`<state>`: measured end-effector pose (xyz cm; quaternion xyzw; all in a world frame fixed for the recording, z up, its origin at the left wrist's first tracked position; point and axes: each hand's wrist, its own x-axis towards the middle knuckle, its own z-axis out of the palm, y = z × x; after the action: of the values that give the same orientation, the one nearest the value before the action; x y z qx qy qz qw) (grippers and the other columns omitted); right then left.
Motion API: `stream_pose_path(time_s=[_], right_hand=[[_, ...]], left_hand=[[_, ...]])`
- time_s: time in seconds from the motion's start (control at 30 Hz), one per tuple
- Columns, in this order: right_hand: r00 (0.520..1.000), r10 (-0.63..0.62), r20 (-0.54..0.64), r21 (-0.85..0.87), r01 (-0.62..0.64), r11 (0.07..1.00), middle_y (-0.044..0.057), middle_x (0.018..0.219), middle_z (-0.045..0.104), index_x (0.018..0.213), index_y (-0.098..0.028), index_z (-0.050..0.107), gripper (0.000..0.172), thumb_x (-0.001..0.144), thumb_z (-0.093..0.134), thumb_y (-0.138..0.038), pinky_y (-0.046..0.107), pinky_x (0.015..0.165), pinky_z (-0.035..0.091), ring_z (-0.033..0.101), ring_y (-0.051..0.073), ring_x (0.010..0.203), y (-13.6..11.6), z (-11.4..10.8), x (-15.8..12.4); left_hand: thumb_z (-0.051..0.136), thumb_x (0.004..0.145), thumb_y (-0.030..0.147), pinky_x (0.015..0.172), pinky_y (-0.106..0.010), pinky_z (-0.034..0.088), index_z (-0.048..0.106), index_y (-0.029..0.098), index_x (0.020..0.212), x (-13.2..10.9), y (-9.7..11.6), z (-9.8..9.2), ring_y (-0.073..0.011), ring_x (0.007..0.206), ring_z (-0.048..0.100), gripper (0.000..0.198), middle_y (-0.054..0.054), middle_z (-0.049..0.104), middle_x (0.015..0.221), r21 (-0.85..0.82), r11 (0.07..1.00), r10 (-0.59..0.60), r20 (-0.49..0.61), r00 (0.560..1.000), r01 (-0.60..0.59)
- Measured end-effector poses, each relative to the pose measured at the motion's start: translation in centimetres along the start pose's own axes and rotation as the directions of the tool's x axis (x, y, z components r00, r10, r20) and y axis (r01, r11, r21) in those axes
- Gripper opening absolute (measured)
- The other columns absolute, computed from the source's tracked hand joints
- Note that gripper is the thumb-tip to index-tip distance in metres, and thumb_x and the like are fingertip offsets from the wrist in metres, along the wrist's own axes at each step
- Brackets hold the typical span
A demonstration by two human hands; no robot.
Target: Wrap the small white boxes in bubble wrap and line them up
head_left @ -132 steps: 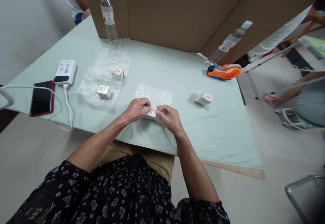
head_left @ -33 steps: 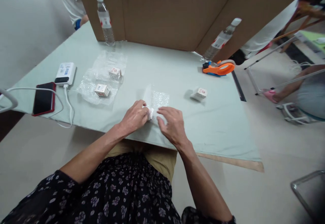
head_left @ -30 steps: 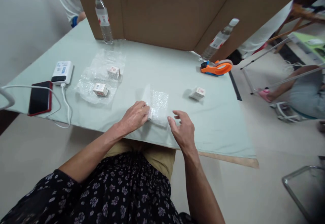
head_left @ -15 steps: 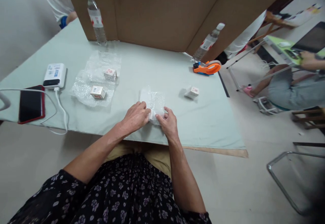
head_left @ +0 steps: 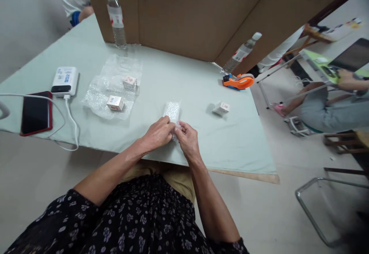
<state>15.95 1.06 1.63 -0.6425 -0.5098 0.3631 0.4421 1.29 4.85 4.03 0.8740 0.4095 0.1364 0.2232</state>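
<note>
Near the table's front edge, my left hand (head_left: 161,132) and my right hand (head_left: 186,138) are closed on a piece of bubble wrap (head_left: 172,111). The wrap is folded into a narrow strip that stretches away from my fingers; whatever lies inside it is hidden. Over to the right stands a small box in clear wrap (head_left: 221,108). To the left, two small printed boxes, a nearer one (head_left: 115,103) and a farther one (head_left: 129,83), rest on flat sheets of bubble wrap (head_left: 99,87).
An orange tape dispenser (head_left: 238,81) lies at the right edge. Water bottles stand at the back left (head_left: 117,19) and back right (head_left: 242,53) before a cardboard panel (head_left: 184,15). A cabled power bank (head_left: 65,81) and a phone (head_left: 36,113) lie left. Another person sits at a side table.
The bubble wrap between my hands has become narrower, with its right side folded over. My right hand has moved left, so my fingers now meet.
</note>
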Motion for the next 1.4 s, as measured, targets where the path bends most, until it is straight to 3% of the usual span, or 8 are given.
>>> stream_pose_path(time_s=[0.17,0.33,0.67,0.77,0.9,1.03,1.27,1.4], right_hand=[[0.980,-0.098,0.174,-0.292,0.147,0.945,0.003,0.083,0.069,0.123,-0.013,0.061,0.047,0.078,0.052,-0.022,0.031,0.072,0.051,0.058,0.014,0.063,-2.6,-1.2,-0.5],[0.887,-0.137,0.441,-0.260,0.272,0.927,0.006,0.098,0.070,0.135,-0.014,0.052,0.054,0.082,0.047,-0.017,0.030,0.073,0.051,0.060,0.014,0.072,-3.5,-3.1,0.0],[0.760,-0.022,0.649,0.021,0.011,1.000,0.007,0.100,0.067,0.131,-0.016,0.056,0.051,0.081,0.050,-0.021,0.026,0.055,0.051,0.065,0.014,0.073,-2.7,-4.5,2.5],[0.772,-0.046,0.634,-0.073,0.118,0.990,0.004,0.098,0.068,0.133,-0.018,0.054,0.054,0.080,0.061,-0.024,0.025,0.057,0.049,0.061,0.012,0.066,-2.8,-4.2,2.3],[0.806,-0.107,0.583,-0.416,0.409,0.812,0.005,0.098,0.070,0.139,-0.018,0.048,0.059,0.082,0.062,-0.021,0.028,0.066,0.047,0.062,0.015,0.071,-3.8,-3.1,1.9],[0.809,-0.072,0.584,-0.604,0.492,0.627,0.011,0.104,0.072,0.151,-0.015,0.028,0.077,0.079,0.055,-0.017,0.030,0.064,0.044,0.063,0.021,0.077,-4.8,-2.4,1.7],[0.806,-0.097,0.583,-0.227,0.277,0.934,0.008,0.109,0.066,0.151,-0.018,0.025,0.080,0.076,0.053,-0.020,0.029,0.064,0.048,0.058,0.011,0.064,-2.7,-3.7,1.8],[0.806,-0.077,0.586,0.013,0.086,0.996,0.005,0.107,0.061,0.149,-0.019,0.026,0.077,0.075,0.050,-0.018,0.028,0.062,0.052,0.059,0.008,0.059,-1.4,-3.9,1.8]], left_hand=[[0.050,0.089,0.017,0.090,-0.039,0.049,0.055,0.017,0.115,-0.1,-0.2,0.2,-0.0235,0.098,0.056,0.027,-0.009,0.059,0.102,-0.118,0.993,-0.002,-0.049,0.999,-0.004],[0.055,0.089,0.025,0.095,-0.041,0.047,0.051,0.017,0.125,-0.2,-0.9,1.2,-0.0234,0.105,0.057,0.037,-0.011,0.061,0.114,-0.267,0.963,-0.006,-0.145,0.989,-0.034],[0.055,0.076,0.015,0.097,-0.041,0.048,0.043,0.014,0.141,-0.4,-1.6,2.1,-0.0243,0.114,0.056,0.066,-0.013,0.059,0.128,-0.439,0.898,-0.095,-0.128,0.987,0.030],[0.054,0.074,0.013,0.100,-0.041,0.046,0.044,0.013,0.140,-0.4,-1.6,1.6,-0.0247,0.117,0.055,0.067,-0.015,0.055,0.136,-0.462,0.886,-0.108,-0.116,0.987,0.042],[0.056,0.073,0.014,0.083,-0.034,0.051,0.043,0.013,0.141,-0.4,-1.1,0.3,-0.0175,0.089,0.061,0.069,-0.012,0.062,0.120,-0.569,0.811,-0.173,-0.008,0.985,0.138],[0.061,0.078,0.025,0.074,-0.029,0.050,0.040,0.015,0.143,-0.1,0.0,0.1,-0.0136,0.075,0.058,0.070,-0.006,0.063,0.103,-0.606,0.766,-0.295,-0.033,0.955,0.216],[0.057,0.085,0.028,0.080,-0.032,0.050,0.052,0.016,0.133,-0.2,-0.3,1.8,-0.0165,0.083,0.057,0.049,-0.009,0.063,0.107,-0.556,0.823,-0.243,-0.161,0.956,0.116],[0.058,0.085,0.028,0.080,-0.033,0.050,0.053,0.016,0.132,-0.3,-0.9,1.8,-0.0176,0.087,0.058,0.049,-0.010,0.063,0.109,-0.533,0.844,-0.160,-0.155,0.975,0.054]])
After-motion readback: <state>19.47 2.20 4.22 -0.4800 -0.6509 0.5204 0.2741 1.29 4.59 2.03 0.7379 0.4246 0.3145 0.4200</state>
